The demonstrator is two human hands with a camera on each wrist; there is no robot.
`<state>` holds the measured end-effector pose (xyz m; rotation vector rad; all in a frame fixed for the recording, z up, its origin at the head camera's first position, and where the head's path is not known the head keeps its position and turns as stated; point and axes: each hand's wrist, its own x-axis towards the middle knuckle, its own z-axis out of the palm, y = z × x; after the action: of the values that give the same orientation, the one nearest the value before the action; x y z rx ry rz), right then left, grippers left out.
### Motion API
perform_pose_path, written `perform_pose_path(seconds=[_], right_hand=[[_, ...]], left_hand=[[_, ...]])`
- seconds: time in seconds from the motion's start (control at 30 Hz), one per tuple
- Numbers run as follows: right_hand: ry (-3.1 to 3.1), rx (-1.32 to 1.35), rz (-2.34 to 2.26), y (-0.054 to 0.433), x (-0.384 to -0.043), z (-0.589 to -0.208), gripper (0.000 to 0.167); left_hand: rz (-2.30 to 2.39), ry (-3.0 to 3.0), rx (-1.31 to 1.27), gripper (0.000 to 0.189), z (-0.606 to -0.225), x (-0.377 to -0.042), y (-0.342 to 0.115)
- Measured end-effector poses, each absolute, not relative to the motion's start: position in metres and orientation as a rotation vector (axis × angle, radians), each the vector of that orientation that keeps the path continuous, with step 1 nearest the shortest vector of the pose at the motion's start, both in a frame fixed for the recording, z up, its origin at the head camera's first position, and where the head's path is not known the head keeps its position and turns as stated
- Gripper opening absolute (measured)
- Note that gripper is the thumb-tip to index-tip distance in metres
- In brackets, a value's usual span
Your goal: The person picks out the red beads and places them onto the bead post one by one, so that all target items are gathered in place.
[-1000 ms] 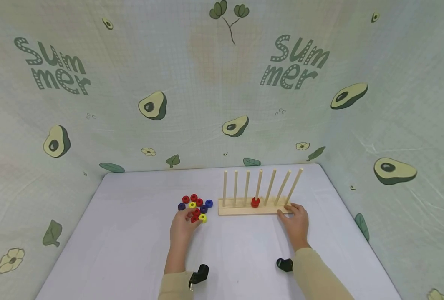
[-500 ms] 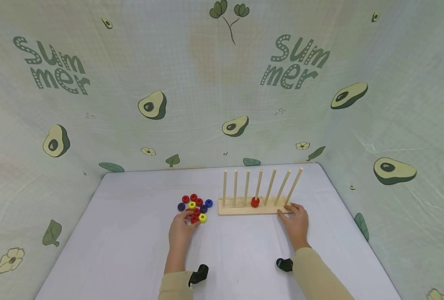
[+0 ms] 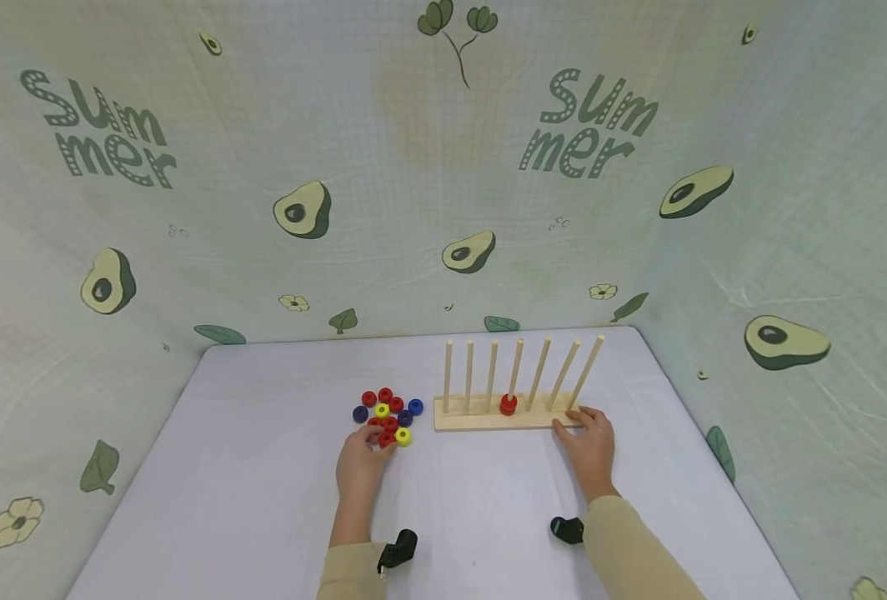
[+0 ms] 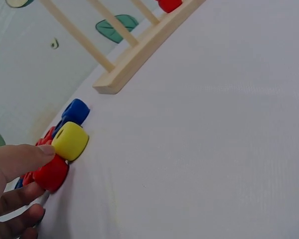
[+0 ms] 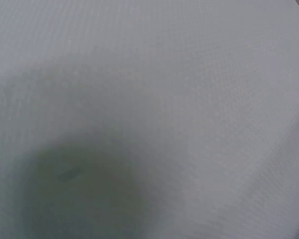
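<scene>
My left hand (image 3: 359, 468) is at the near-left side of a cluster of coloured beads. In the left wrist view, its thumb and a finger pinch a red bead (image 4: 52, 174) on the table, beside a yellow bead (image 4: 71, 141). To the right stands a wooden peg rack (image 3: 468, 422) with several upright pegs. Two stacked red beads (image 3: 508, 405) sit low on its middle peg. My right hand (image 3: 592, 448) grips the rack's right end, thumb at the front and fingers on top. The right wrist view shows only blurred white cloth and a shadow.
Several other red, yellow and blue beads lie loose together, including a blue bead (image 3: 415, 407) near the rack's left end. A white cloth covers the table (image 3: 263, 467). A patterned curtain (image 3: 383, 283) rises behind and at both sides.
My left hand has drawn back slightly, and its fingers have come in around the red bead at the near edge of the cluster. My right hand keeps its hold on the rack.
</scene>
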<state>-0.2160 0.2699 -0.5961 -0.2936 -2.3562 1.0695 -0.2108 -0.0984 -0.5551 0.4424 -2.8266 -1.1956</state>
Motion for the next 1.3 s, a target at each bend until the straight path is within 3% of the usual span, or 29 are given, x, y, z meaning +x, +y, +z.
perform_pose_path(seconds=[1.0,1.3], right_hand=[[-2.351,-0.282,1.075,0.269,-0.216,-0.593,0.033],[-2.36,-0.291,1.082,0.273,-0.214,-0.597,0.033]], left_hand=[[-1.226,-2.782,0.537,0.038,-0.546,-0.207,-0.093],[-1.234,-2.729,0.444,0.037,-0.535,-0.209,-0.088]])
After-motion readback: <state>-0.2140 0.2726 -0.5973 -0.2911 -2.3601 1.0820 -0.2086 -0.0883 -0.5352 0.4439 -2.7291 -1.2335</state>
